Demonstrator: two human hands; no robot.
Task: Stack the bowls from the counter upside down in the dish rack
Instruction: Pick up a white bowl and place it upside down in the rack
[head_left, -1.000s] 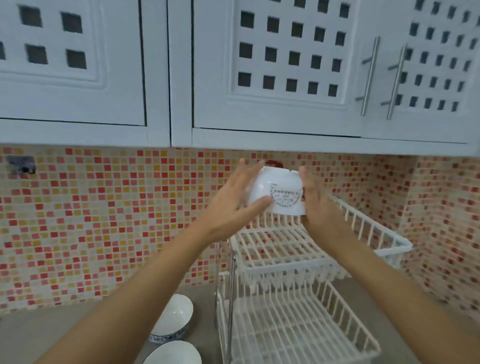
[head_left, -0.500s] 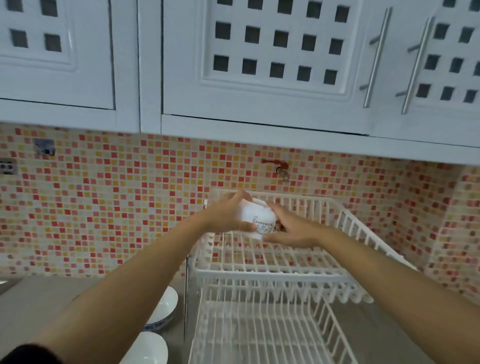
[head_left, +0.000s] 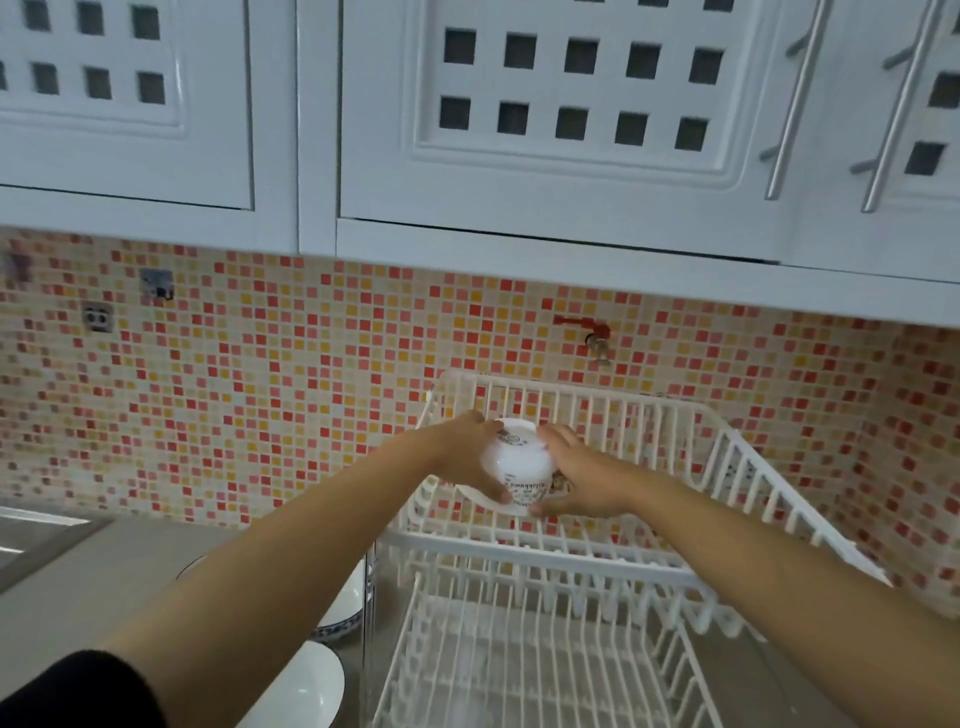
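A small white bowl (head_left: 517, 462) with printed marks is turned upside down, foot ring up, over the back left of the top tier of the white wire dish rack (head_left: 727, 467). My left hand (head_left: 467, 457) grips its left side and my right hand (head_left: 582, 478) grips its right side. Whether its rim rests on the wires is hidden by my fingers. Two more white bowls stand on the counter left of the rack: one with a blue-patterned base (head_left: 343, 608), partly hidden by my left arm, and one nearer me (head_left: 306, 686).
The rack's lower tier (head_left: 519, 675) holds nothing. White wall cabinets (head_left: 519, 130) hang low above the rack. A red tap (head_left: 592, 332) juts from the mosaic tiled wall behind it. A sink edge (head_left: 31, 535) shows at far left on the grey counter.
Both hands have carried the upturned bowl down from above the rack into the back left of the top tier. The view has shifted, so the rack sits further right and lower.
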